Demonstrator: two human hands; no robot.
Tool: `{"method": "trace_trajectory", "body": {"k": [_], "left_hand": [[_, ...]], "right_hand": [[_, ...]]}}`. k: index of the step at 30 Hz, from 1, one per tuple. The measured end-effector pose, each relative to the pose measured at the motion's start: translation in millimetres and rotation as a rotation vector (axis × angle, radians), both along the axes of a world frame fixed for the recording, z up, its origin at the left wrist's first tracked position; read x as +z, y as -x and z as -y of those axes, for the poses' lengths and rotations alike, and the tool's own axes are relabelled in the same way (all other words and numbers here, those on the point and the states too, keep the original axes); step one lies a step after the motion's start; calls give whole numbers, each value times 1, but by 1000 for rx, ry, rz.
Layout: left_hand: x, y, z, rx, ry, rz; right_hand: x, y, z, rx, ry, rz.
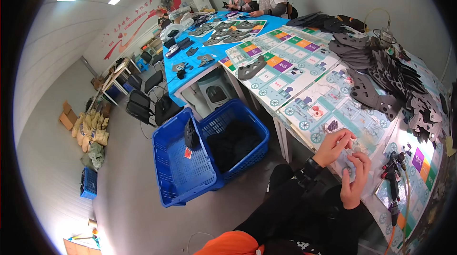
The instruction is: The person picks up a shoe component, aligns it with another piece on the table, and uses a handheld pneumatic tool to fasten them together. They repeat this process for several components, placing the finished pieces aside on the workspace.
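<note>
My left hand (334,147) is over the near edge of the table (309,107), its fingers loosely bent and nothing visible in them. Just below it, my right hand (354,183) is turned toward it with the thumb apart from the fingers; it holds nothing that I can see. The hands are close but apart. To their right lies a black spray gun (393,179) with hoses on the patterned table cover. Beyond the hands rest a dark grey cut-out piece (366,92) and a large heap of similar dark grey pieces (397,71).
Two blue plastic crates stand left of the table: one with a sloping blue wall (183,179), one holding black material (233,145). A single grey piece (252,68) lies farther along. Two people (273,0) are at the far blue-covered table (209,60). Black chairs (140,105) stand left.
</note>
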State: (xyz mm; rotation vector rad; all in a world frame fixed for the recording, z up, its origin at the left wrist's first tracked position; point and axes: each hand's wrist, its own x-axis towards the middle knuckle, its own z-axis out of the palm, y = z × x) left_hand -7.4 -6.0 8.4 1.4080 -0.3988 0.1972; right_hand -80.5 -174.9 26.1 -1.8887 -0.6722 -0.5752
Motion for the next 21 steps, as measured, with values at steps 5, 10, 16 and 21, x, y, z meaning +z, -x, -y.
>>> {"method": "trace_trajectory", "body": {"k": [5,10,16,21], "left_hand": [[1,1,-1,28,-27,9],[1,0,1,32,-19,19],[-7,3,-8,22,0,55],[18,10,8,-300,367,-118]], "right_hand": [[1,0,-1,4,21,17],[0,0,0,-3,27,19],[1,4,-1,12,4,-13],[50,10,3,-99,-148,96]]}}
